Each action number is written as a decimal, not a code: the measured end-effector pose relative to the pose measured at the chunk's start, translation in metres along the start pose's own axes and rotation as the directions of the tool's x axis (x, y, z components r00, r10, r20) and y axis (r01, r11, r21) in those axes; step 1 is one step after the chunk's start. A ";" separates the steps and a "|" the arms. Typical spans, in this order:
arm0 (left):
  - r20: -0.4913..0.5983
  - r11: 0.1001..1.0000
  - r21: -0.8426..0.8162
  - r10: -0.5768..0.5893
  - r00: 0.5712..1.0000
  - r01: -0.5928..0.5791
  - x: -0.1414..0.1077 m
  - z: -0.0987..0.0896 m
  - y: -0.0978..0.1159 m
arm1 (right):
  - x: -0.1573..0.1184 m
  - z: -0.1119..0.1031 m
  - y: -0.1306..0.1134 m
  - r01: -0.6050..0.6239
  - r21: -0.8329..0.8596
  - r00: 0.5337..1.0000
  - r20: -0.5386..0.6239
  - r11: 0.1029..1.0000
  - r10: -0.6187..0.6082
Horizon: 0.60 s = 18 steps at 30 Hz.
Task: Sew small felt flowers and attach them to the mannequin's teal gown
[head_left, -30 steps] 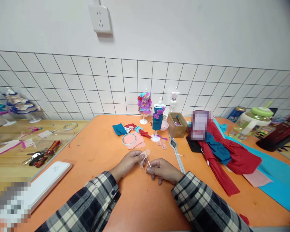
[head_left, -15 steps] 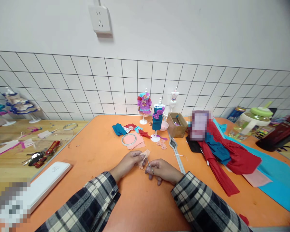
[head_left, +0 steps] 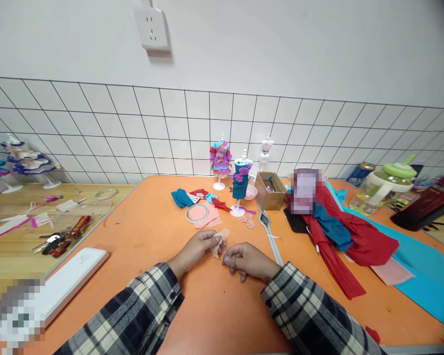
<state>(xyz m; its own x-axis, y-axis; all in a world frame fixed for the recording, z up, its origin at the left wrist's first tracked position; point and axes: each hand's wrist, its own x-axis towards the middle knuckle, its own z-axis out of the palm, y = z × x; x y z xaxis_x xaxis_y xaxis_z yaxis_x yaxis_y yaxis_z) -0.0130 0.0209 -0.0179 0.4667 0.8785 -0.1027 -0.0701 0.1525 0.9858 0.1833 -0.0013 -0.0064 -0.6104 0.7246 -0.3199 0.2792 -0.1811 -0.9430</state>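
Left hand (head_left: 197, 249) pinches pink scrap (head_left: 215, 252) over orange table (head_left: 214, 315), right hand (head_left: 249, 259) grips scissors (head_left: 228, 251), tips at scrap. Looks super light, floppy, prob tears easy imo; pinch near edge, clear of scissors.

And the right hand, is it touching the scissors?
Touching. The head view shows it plainly: the right hand grips the scissors at the handle end.
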 end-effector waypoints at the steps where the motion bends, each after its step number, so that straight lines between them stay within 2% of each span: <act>1: 0.002 1.000 0.000 0.000 1.000 0.000 0.000 0.000 0.000 | 0.000 0.000 0.000 0.006 0.008 1.000 0.011 1.000 -0.006; 8: -0.019 1.000 -0.010 0.007 1.000 -0.008 -0.001 0.001 0.001 | 0.000 -0.001 0.000 -0.013 -0.010 1.000 -0.024 1.000 0.012; 13: -0.010 1.000 -0.014 0.005 1.000 -0.005 -0.001 0.002 0.003 | 0.000 -0.001 -0.002 0.014 0.021 1.000 0.005 1.000 -0.014; 18: -0.050 1.000 -0.013 -0.002 0.999 0.001 -0.001 0.004 0.005 | 0.001 -0.001 -0.001 -0.006 -0.004 0.998 -0.056 1.000 0.005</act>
<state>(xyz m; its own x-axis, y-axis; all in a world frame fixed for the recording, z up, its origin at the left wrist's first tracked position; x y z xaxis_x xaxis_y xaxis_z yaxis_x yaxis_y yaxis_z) -0.0105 0.0186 -0.0122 0.4217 0.8999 -0.1110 -0.0808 0.1592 0.9839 0.1833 0.0008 -0.0062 -0.5668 0.7595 -0.3193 0.2854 -0.1826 -0.9408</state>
